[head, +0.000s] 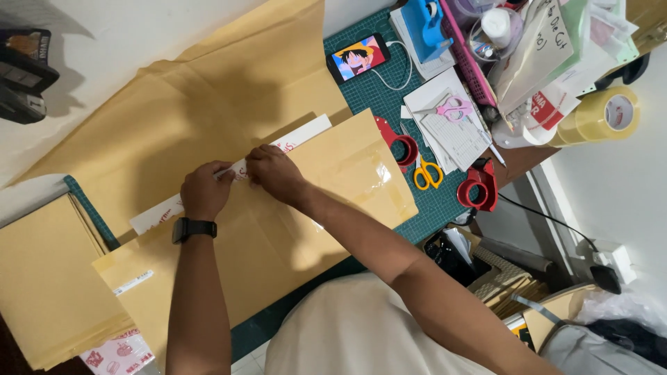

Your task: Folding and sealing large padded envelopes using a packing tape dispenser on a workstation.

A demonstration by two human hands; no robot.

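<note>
A brown paper-wrapped flat parcel [326, 201] lies on a green cutting mat [379, 90]. A white strip with red print [292, 139] pokes out along its far edge. My left hand [203, 191], with a black watch on the wrist, pinches that edge, fingers closed on the paper and strip. My right hand [272, 172] presses and grips the same edge just beside it. A large loose sheet of brown paper [208, 97] spreads out beyond the parcel. Clear tape shines on the parcel's right part.
A phone [358, 57] showing a cartoon lies at the mat's far edge. Yellow scissors [426, 172], pink scissors [451, 107], two red tape dispensers [479, 187], a roll of tan tape [601, 114] and piled papers crowd the right. Stacked brown envelopes [42, 278] sit at left.
</note>
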